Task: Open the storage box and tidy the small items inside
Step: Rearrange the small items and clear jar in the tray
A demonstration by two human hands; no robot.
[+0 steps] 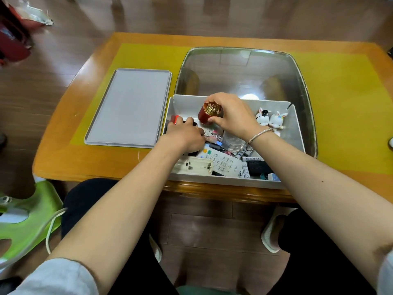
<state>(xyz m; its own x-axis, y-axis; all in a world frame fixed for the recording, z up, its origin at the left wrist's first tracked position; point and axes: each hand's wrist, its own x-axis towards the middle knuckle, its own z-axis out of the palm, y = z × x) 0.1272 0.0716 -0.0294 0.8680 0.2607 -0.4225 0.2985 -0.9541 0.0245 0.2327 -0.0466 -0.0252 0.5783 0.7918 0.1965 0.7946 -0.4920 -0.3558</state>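
On the bench (63,158), lid (129,107) aside, right hand (231,116) grips a red jar (205,118) clear while left hand (185,135) fingers curl into the storage box (295,133) clutter, grasp unclear.

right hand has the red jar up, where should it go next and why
Probably set it upright in the bare back corner of the storage box, near the two figurines. The right hand holds the red jar tilted above clutter, while the left hand is busy lower left.

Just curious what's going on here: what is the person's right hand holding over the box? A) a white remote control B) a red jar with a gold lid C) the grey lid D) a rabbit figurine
B: the right hand grips a red jar with a gold lid above the box.
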